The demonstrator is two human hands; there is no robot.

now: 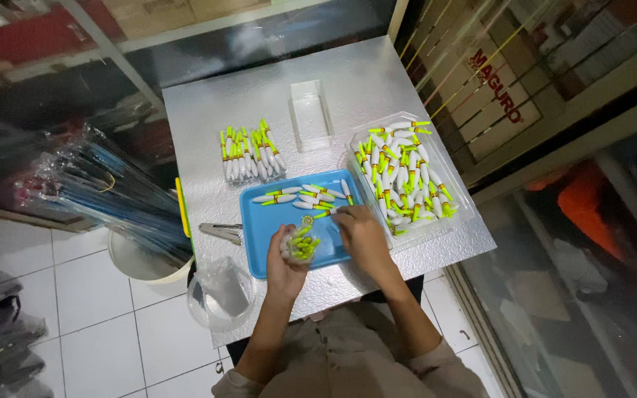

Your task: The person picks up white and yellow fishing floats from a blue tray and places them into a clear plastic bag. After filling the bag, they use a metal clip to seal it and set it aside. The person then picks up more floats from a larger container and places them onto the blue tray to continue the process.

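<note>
- Floats [311, 197], white with yellow-green tips, lie loose on the blue tray [259, 236], just ahead of both hands, long axes running mostly left to right.
- Left hand [287, 258] is clamped round a small bundle of floats [302, 245], tips pointing up and right.
- Right hand [363, 232] rests at the tray's right edge, fingers on one float (grip unclear); it is nearer the clear bin [460, 193] of floats.
- Hands apart, close together, over the silver surface [200, 110].
</note>
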